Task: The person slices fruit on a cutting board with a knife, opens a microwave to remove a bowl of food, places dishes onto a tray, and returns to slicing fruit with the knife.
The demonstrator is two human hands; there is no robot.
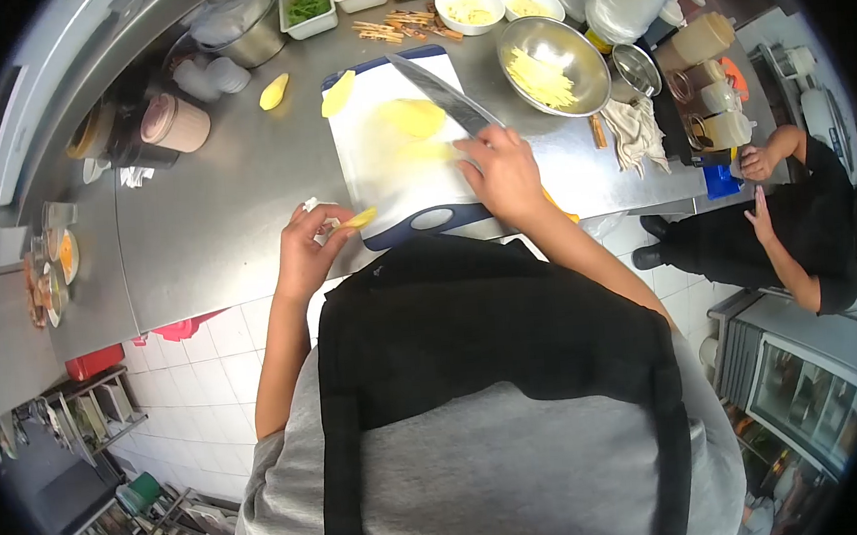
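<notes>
Between the fingertips of my left hand (311, 237), at the near left corner of the board, is a small yellow piece (359, 218). My right hand (506, 174) is over the right side of the white cutting board (374, 173) with blue ends. Its fingers are pinched at the end of a motion-blurred yellow slice (428, 154); the grip is partly smeared. Just beyond lies a wider yellow slice (411, 117). A large knife (443, 96) lies diagonally across the board's far right, its near end beside my right hand. Another yellow piece (337, 95) rests at the far left corner.
Right of the board stands a metal bowl (573, 58) of yellow shreds, near a cloth (634, 132). White bowls (471, 25) and food containers (308, 25) line the back. A yellow piece (274, 92) and tub (174, 123) are left. A co-worker (779, 217) stands at right.
</notes>
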